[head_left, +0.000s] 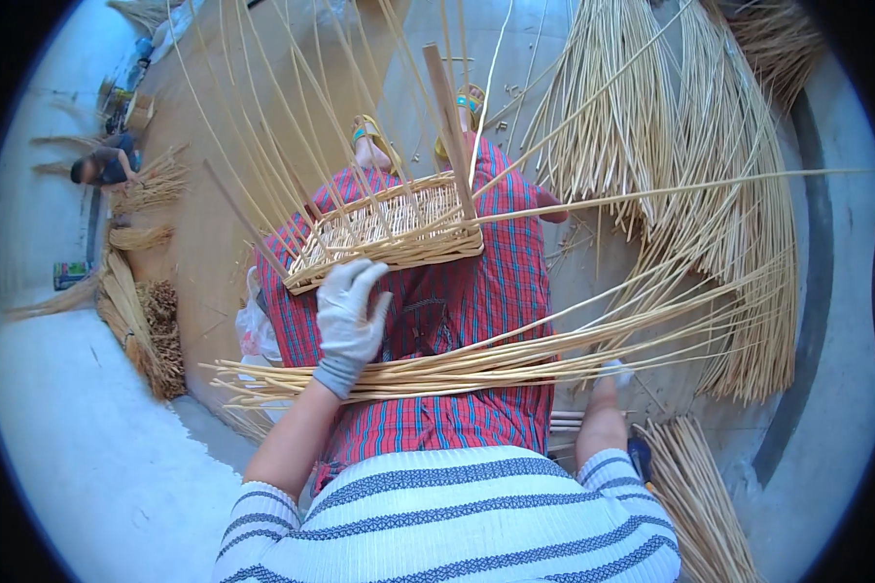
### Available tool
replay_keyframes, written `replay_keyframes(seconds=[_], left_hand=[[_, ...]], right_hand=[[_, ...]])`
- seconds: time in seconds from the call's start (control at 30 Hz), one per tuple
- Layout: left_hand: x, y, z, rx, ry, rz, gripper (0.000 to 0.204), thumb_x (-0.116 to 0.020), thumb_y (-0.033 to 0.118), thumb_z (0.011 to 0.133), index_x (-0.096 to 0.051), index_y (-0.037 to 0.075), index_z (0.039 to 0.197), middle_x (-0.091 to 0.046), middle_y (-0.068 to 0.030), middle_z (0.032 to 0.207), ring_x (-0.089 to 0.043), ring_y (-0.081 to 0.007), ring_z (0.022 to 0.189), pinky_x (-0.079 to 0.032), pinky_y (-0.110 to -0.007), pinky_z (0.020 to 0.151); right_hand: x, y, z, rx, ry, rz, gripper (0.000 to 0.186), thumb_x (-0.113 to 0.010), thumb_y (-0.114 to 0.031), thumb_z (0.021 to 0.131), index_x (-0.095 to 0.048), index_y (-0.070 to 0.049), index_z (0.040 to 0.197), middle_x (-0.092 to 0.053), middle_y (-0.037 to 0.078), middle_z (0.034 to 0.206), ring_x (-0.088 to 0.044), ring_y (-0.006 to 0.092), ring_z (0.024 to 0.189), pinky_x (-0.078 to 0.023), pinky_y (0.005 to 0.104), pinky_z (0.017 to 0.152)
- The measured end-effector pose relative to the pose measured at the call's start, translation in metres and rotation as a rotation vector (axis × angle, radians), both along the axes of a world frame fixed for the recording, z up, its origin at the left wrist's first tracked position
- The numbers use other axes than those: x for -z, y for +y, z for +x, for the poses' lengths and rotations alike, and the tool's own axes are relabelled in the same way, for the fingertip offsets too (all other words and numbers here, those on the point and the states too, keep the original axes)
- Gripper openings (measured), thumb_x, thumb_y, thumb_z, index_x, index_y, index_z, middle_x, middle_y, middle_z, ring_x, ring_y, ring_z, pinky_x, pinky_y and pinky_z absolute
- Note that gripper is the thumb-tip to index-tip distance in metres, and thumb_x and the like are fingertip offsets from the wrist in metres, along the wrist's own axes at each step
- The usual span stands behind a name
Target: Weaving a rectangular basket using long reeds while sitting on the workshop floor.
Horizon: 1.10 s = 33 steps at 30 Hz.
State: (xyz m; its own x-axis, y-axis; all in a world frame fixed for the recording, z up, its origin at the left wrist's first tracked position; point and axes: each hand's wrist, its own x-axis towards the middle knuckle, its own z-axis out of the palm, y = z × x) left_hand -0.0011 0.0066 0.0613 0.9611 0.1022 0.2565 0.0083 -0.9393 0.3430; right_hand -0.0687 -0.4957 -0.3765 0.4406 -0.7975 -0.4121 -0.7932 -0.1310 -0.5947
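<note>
A half-woven wicker basket [389,228] rests on my lap over a red plaid skirt, with long upright stakes fanning away from its rim. My left hand [350,311], in a white glove, lies against the basket's near edge with fingers spread. A bundle of long wicker rods [476,364] lies across my thighs. My right hand [612,374], also gloved, reaches down to my right side among those rods; its fingers are mostly hidden.
Large fans of wicker rods [710,175] cover the floor to the right and front. More bundles [695,496] lie beside my right arm. At the far left another person [107,167] crouches among straw bundles [141,321]. A wooden board [214,146] lies ahead.
</note>
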Motion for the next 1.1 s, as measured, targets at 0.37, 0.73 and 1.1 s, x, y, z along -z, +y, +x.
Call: replay_keyframes(seconds=[0.37,0.73,1.1], left_hand=[[0.015,-0.036,-0.025,0.373,0.540,-0.672,0.030,-0.064,0.033,0.091,-0.065,0.013,0.114,-0.065,-0.0146,0.108,-0.063,-0.0337,0.103,-0.050,-0.042,0.091],[0.005,-0.039,-0.024,0.219,0.387,-1.295,0.022,-0.057,0.013,0.100,-0.064,0.004,0.120,-0.067,-0.0061,0.106,-0.063,-0.0132,0.100,-0.051,-0.028,0.090],[-0.005,0.060,-0.066,0.012,0.306,-1.680,0.014,-0.067,0.012,0.094,-0.054,0.007,0.097,-0.055,0.0021,0.081,-0.057,-0.0073,0.069,-0.049,-0.024,0.064]], right_hand=[[-0.120,-0.050,-0.065,-0.035,-0.123,-0.092,0.043,-0.056,-0.042,0.099,-0.066,0.000,0.104,-0.070,0.016,0.098,-0.064,0.0268,0.088,-0.049,0.0390,0.080],[-0.477,0.127,0.116,-0.816,-1.071,0.044,0.007,-0.055,-0.008,0.096,-0.059,-0.005,0.100,-0.057,0.004,0.092,-0.055,0.0149,0.082,-0.049,0.0327,0.083],[-0.489,0.374,0.143,-2.099,-0.555,-0.157,0.047,-0.083,-0.025,0.072,-0.064,-0.012,0.113,-0.063,0.009,0.079,-0.064,0.0297,0.076,-0.050,0.0414,0.068]])
